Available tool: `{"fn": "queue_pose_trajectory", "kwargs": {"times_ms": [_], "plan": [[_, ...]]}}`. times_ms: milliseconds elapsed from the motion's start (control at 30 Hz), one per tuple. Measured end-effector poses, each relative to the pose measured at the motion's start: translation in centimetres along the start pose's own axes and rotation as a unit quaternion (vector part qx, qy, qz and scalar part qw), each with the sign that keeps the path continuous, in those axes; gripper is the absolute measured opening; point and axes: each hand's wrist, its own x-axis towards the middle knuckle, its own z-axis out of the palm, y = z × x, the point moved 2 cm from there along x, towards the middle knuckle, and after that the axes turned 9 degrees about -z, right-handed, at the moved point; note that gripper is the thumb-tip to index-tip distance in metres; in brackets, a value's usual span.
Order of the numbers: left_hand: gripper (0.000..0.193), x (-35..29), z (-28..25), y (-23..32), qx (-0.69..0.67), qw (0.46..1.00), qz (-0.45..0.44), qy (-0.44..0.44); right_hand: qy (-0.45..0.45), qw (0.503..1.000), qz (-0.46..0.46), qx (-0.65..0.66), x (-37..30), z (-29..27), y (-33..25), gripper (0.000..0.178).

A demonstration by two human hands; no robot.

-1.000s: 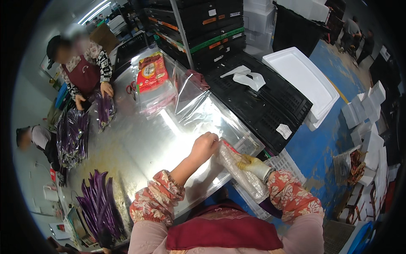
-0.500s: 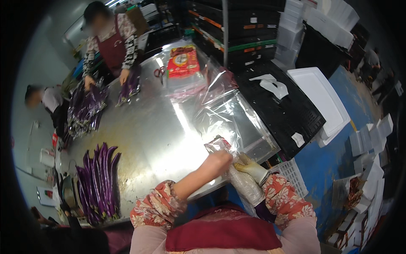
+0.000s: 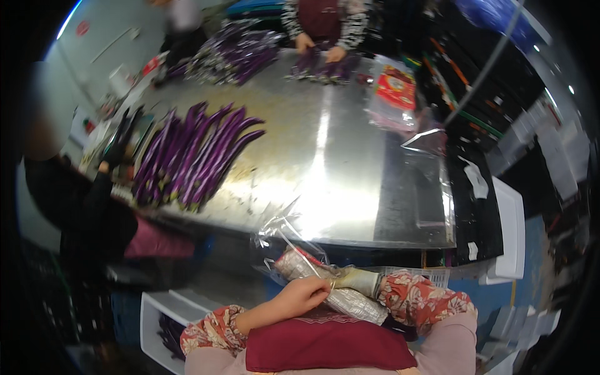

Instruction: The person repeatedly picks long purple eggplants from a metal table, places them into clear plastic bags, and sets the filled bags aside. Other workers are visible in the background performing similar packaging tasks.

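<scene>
Close in front of my apron lies a silvery, tape-wrapped-looking tube (image 3: 356, 305), slanting up to the left. A clear plastic bag (image 3: 279, 230) with a red patch covers its upper left end. Something dark purple (image 3: 400, 327), perhaps an eggplant, shows at the lower right end. My right hand (image 3: 355, 279), in a pale, stained glove, is closed around the tube. Against the tube's near side, my bare left hand (image 3: 306, 294) has its fingers pinched together. Whatever they grip is too small and blurred to name.
Loose purple eggplants (image 3: 194, 153) lie on the metal table (image 3: 281, 169). Across it, a co-worker's hands (image 3: 335, 54) hold bagged eggplants (image 3: 315, 65). Printed bags (image 3: 395, 87) are at far right. A white bin (image 3: 150, 328) stands lower left; another person (image 3: 75, 194) is at left.
The view has swung left, and the co-worker and eggplants now appear farther right. Both hands have brought the tube and bag back from the table edge toward my body.
</scene>
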Motion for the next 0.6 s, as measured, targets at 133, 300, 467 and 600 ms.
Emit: {"fn": "queue_pose_trajectory", "kwargs": {"times_ms": [133, 300, 467, 600], "plan": [[0.013, -5.9, 5.2, -11.6, -0.168, 0.962, -0.168, 0.133, 0.047, 0.96, 0.233, 0.149, 5.5, 2.4, 10.1, 0.034], [0.013, -9.4, 11.8, -18.5, -0.213, 0.926, -0.189, 0.247, 0.051, 0.911, 0.354, 0.206, 5.3, 4.9, 12.1, 0.047], [0.005, -10.6, 15.1, -20.7, -0.407, 0.868, -0.217, 0.186, -0.003, 0.9, 0.405, 0.159, 4.1, 2.4, 14.7, 0.044], [0.003, -11.3, 15.2, -22.0, -0.411, 0.861, -0.211, 0.213, 0.002, 0.953, 0.299, 0.042, 4.0, 2.5, 14.3, 0.029]]}}
